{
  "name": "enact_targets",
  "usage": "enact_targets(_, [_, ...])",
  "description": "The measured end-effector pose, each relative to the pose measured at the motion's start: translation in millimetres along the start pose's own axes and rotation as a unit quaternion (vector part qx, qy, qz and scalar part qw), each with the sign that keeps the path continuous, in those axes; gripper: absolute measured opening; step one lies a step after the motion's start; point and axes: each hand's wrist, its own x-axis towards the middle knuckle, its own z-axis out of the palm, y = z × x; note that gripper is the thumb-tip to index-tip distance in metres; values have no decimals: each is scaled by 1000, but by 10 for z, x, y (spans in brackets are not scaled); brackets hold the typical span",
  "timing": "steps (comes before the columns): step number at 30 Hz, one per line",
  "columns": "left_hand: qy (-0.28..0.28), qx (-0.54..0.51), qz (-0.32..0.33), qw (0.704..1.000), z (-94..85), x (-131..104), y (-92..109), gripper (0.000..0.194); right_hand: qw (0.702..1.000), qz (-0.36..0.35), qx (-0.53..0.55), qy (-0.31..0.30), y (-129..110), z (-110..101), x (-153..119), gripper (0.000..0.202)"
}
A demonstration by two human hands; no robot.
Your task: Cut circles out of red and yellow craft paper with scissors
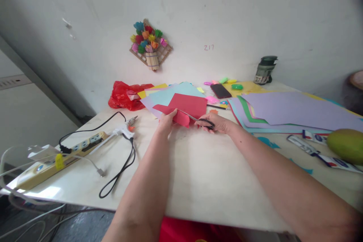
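My left hand (168,121) pinches a piece of red paper (180,117) between thumb and fingers, just above the table. In my right hand (217,123) is a pair of scissors (206,123) with dark handles, my fingers closed through the loops. The blades point left and lie at the red paper, near my left thumb. How far they are apart is too small to tell. Behind both hands a larger red sheet (189,103) rests on a light blue sheet (177,91) and other coloured papers. A pencil (217,107) lies right of the red sheet.
Left are a glue gun (126,130) with its looped cord and a power strip (62,160). A red plastic bag (123,96) lies behind. Right are a phone (220,91), stacked coloured sheets (295,107), glue tubes (337,162), a green-yellow fruit (346,145) and a bottle (265,70).
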Motion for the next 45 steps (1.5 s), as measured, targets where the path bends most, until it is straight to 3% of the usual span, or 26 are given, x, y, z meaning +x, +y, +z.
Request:
enact_targets(17, [-21, 5, -1, 1000, -71, 34, 0, 36, 1000, 13, -13, 0, -71, 25, -41, 38])
enact_targets(29, [-58, 2, -17, 998, -71, -6, 36, 35, 998, 40, 11, -39, -98, -52, -71, 34])
enact_targets(45, [-21, 13, -34, 999, -57, -3, 59, 27, 997, 16, -72, -25, -161, -31, -68, 40])
